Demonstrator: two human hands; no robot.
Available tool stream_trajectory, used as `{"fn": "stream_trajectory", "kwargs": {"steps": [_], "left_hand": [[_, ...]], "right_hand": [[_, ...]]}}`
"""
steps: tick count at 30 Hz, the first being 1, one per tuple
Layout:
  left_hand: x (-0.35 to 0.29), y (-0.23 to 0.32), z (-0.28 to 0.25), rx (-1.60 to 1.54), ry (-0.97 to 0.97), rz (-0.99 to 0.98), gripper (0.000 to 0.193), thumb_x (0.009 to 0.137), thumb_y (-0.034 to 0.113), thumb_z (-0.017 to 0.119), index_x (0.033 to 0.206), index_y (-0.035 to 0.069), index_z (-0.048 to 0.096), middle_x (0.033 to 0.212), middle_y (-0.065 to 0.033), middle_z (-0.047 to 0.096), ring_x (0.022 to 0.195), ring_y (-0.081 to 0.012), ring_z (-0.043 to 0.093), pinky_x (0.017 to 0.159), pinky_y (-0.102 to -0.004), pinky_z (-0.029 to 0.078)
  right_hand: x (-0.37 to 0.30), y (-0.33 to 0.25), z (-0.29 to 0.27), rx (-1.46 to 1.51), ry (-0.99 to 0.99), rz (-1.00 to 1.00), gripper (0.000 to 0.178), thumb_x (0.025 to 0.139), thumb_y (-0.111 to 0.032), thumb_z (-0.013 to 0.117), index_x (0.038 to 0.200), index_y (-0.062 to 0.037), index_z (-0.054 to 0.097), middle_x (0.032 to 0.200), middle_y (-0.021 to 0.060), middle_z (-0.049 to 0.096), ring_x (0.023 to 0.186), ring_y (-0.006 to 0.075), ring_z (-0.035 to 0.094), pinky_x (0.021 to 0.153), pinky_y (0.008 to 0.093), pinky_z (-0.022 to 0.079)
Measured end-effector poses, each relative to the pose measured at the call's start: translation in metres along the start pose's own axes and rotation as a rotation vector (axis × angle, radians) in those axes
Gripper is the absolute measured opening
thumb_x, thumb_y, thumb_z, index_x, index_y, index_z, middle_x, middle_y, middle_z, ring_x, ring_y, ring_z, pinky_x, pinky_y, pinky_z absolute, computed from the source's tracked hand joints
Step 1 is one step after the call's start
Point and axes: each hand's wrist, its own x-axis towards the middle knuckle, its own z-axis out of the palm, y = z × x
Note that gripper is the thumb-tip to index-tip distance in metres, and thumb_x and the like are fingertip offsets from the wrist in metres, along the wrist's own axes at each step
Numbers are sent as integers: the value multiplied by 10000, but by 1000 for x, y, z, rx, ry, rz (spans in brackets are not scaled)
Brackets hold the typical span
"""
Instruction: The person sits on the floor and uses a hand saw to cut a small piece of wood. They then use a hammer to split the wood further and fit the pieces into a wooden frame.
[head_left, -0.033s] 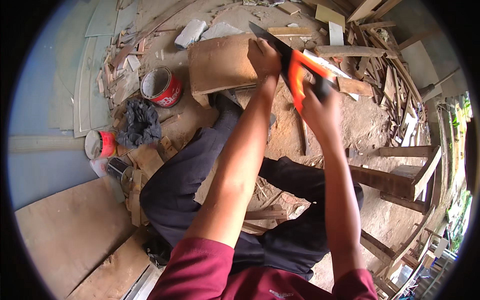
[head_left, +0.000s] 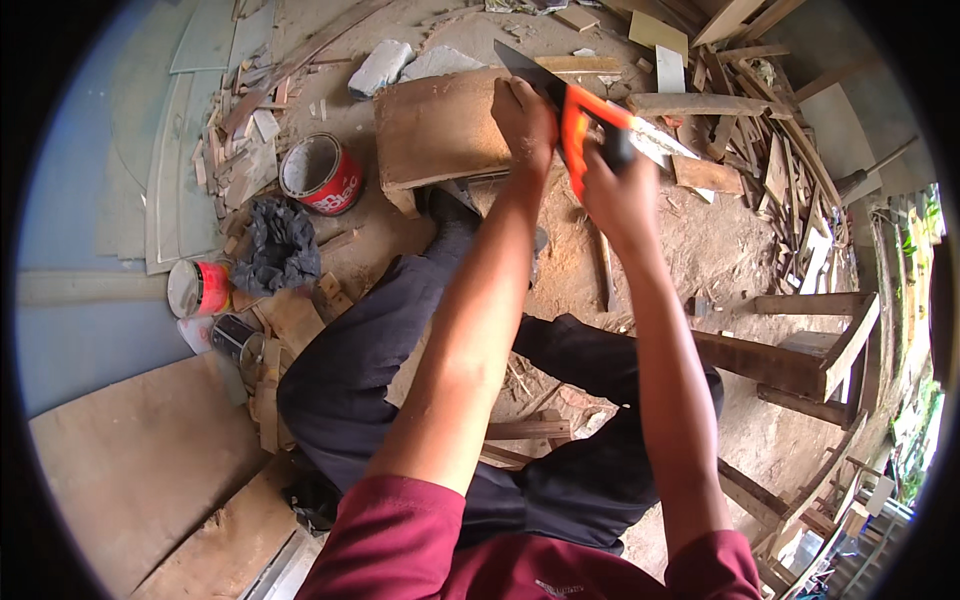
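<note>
My right hand [head_left: 622,192] is wrapped round the orange and black handle of a handsaw [head_left: 580,125]. The saw's dark blade slants up and left, past the right end of a low wooden bench [head_left: 435,130]. At that same end is my left hand [head_left: 525,122], fingers curled and close beside the blade. Whatever those fingers grip is hidden by the hand itself. My left foot [head_left: 452,208] is by the bench's near edge. Sawdust lies on the ground under my forearms.
A red paint tin [head_left: 322,175], a black plastic bag [head_left: 277,245] and a smaller red tin [head_left: 198,288] stand to the left. Concrete chunks [head_left: 382,70] lie behind the bench. Wood offcuts [head_left: 785,190] pile up at the right, above a wooden frame [head_left: 765,362].
My right hand has pushed the saw a short way left, with the handle now nearer my left hand. My left hand has shifted only slightly.
</note>
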Motion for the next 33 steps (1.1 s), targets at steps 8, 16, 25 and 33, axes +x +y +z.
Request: {"fn": "stream_trajectory", "kwargs": {"steps": [8,16,25,33], "left_hand": [[17,-23,-15,97,18,313,276,908,178,397,766,-34,502,682,-224,575,641,-368,583,629,-442,460],[27,-26,-2,-110,-12,226,257,898,170,397,758,-17,505,662,-185,594,600,-310,584,610,-405,473],[29,-34,-16,200,-18,330,183,821,152,497,794,-7,582,797,-204,607,739,-376,575,717,-446,472],[55,-82,-28,361,-151,446,236,735,233,708,801,17,640,790,-188,635,728,-330,614,667,-451,479]], "right_hand": [[-108,3,-41,164,-28,-56,201,926,-101,603,744,-67,524,510,-31,456,414,52,443,381,229,336],[-8,-8,14,-6,7,-99,228,846,-209,618,789,11,629,548,41,560,488,138,555,449,320,430],[-131,-6,-44,92,-31,-71,232,890,-62,574,1086,43,638,765,94,670,663,91,593,627,265,471],[-25,-9,8,159,57,-50,237,830,-154,631,922,64,641,759,283,623,730,390,660,682,418,510]]}}
